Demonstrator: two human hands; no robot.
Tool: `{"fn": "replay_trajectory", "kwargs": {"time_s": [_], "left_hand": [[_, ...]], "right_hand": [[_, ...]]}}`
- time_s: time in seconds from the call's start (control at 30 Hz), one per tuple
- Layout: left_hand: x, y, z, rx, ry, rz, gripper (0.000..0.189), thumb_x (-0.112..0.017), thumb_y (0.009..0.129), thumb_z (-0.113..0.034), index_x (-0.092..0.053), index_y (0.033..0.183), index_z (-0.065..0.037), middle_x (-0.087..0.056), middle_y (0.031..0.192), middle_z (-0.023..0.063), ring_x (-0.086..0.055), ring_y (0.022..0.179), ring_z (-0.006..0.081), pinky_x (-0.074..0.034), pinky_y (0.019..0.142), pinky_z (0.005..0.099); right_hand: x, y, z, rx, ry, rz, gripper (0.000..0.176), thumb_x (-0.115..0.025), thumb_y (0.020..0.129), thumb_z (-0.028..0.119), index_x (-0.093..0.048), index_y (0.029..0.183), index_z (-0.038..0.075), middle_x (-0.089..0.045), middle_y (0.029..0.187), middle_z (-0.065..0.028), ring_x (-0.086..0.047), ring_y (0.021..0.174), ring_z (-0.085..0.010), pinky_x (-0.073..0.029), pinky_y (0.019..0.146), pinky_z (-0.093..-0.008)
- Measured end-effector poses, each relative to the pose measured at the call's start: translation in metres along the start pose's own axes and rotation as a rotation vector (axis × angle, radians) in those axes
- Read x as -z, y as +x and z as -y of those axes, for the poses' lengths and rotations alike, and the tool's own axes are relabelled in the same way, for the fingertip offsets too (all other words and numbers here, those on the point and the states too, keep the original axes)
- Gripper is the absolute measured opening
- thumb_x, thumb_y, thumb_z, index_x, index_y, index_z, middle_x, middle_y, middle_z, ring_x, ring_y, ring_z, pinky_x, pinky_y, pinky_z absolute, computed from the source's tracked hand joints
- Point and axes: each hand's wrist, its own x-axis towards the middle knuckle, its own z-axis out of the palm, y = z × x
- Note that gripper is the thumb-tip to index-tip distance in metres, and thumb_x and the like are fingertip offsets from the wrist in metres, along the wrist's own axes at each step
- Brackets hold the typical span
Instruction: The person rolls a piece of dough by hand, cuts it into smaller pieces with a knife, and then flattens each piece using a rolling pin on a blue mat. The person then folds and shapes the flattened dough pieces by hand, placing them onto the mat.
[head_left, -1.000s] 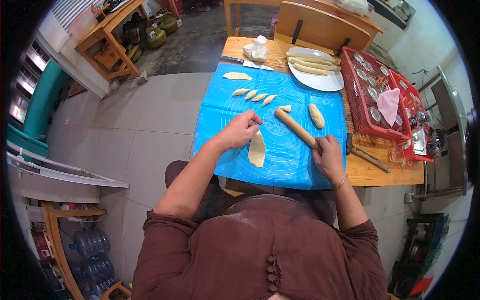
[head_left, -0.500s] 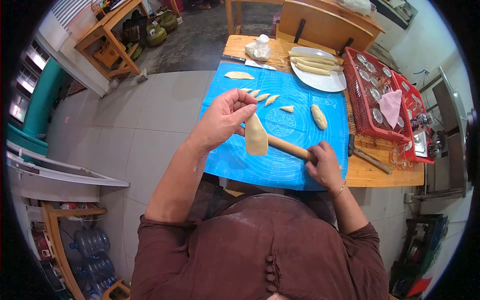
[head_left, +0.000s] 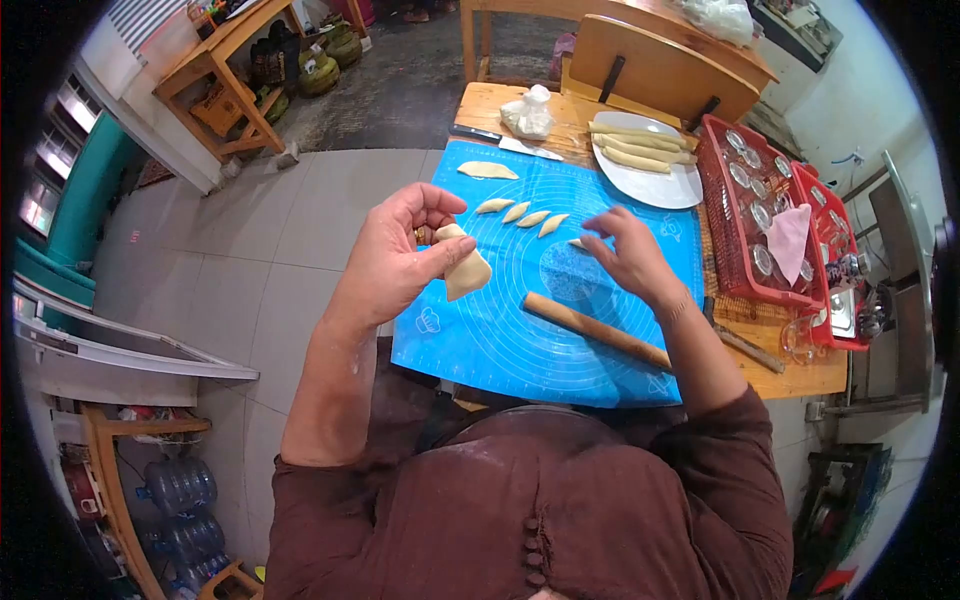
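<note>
My left hand (head_left: 400, 250) holds a flat piece of dough (head_left: 467, 275) between thumb and fingers, above the left part of the blue mat (head_left: 450, 345). Over the mat's right half is my right hand (head_left: 630, 255), fingers apart and slightly blurred, beside a small dough piece (head_left: 576, 243) it partly covers. A wooden rolling pin (head_left: 597, 332) lies slantwise on the mat near its front edge, touched by neither hand. Several small pointed dough pieces (head_left: 534, 219) form a row between the hands. Behind them lies a larger flat dough piece (head_left: 487, 170).
Long dough rolls (head_left: 640, 147) rest on a white plate (head_left: 680, 190) at the back. A knife (head_left: 510, 144) and a plastic bag (head_left: 528, 115) are left of it. Red baskets (head_left: 735, 283) with small glass items stand right, near a hammer-like tool (head_left: 750, 347).
My right hand has let go of the rolling pin and moved up over the mat. My left hand has shifted left with the dough. The thicker dough piece at the mat's right is no longer visible.
</note>
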Motion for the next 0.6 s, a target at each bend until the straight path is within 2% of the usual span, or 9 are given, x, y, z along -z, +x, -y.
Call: {"fn": "replay_trajectory", "kwargs": {"time_s": [0.17,0.27,0.37,0.43,0.5,0.6], "left_hand": [[0.012,0.002,0.017,0.015,-0.034,-0.016,0.035,-0.072,0.082,-0.005,-0.055,0.112,0.002,-0.058,0.091,0.0034,-0.057,0.082,0.0076,-0.05,0.071,0.0222],[0.025,0.003,0.025,0.039,-0.101,-0.057,0.034,-0.071,0.083,-0.005,-0.055,0.112,0.001,-0.059,0.09,0.0037,-0.058,0.081,0.0079,-0.051,0.068,0.0223],[0.037,0.004,0.028,0.075,-0.135,-0.104,0.033,-0.071,0.084,-0.006,-0.055,0.112,0.001,-0.06,0.09,0.0043,-0.06,0.078,0.0085,-0.053,0.064,0.0222],[0.042,0.006,0.028,0.076,-0.125,-0.137,0.033,-0.071,0.085,-0.007,-0.055,0.112,0.001,-0.06,0.089,0.0046,-0.06,0.077,0.0086,-0.053,0.062,0.0223],[0.047,0.01,0.028,0.074,-0.12,-0.168,0.032,-0.071,0.085,-0.008,-0.055,0.112,0.001,-0.06,0.089,0.0049,-0.061,0.076,0.0088,-0.054,0.061,0.0224],[0.047,0.018,0.027,0.093,-0.162,-0.166,0.032,-0.07,0.085,-0.009,-0.055,0.111,0.001,-0.061,0.089,0.0053,-0.062,0.076,0.0088,-0.054,0.061,0.0226]], "right_hand": [[-0.04,0.099,-0.008,0.086,0.09,0.049,0.025,-0.059,0.088,0.019,-0.071,0.099,0.0,-0.064,0.098,-0.0222,-0.062,0.095,-0.0376,-0.049,0.086,-0.0441],[-0.072,0.137,-0.007,0.057,0.058,0.053,0.025,-0.06,0.087,0.019,-0.071,0.101,0.001,-0.063,0.101,-0.0222,-0.061,0.099,-0.038,-0.048,0.088,-0.0438],[-0.097,0.152,-0.004,0.098,-0.04,-0.021,0.024,-0.061,0.088,0.019,-0.072,0.1,0.001,-0.062,0.104,-0.0219,-0.06,0.1,-0.0386,-0.048,0.089,-0.0439],[-0.092,0.149,0.011,0.087,-0.049,-0.016,0.025,-0.062,0.088,0.021,-0.072,0.099,0.001,-0.062,0.104,-0.0209,-0.06,0.1,-0.0381,-0.048,0.088,-0.0437],[-0.082,0.141,0.024,0.112,0.1,0.022,0.027,-0.062,0.088,0.024,-0.072,0.099,0.001,-0.062,0.102,-0.0202,-0.06,0.098,-0.0367,-0.048,0.088,-0.0439],[-0.075,0.134,0.018,0.171,0.023,0.13,0.03,-0.063,0.088,0.027,-0.071,0.103,0.002,-0.062,0.101,-0.0195,-0.059,0.099,-0.0354,-0.047,0.089,-0.0436]]}}
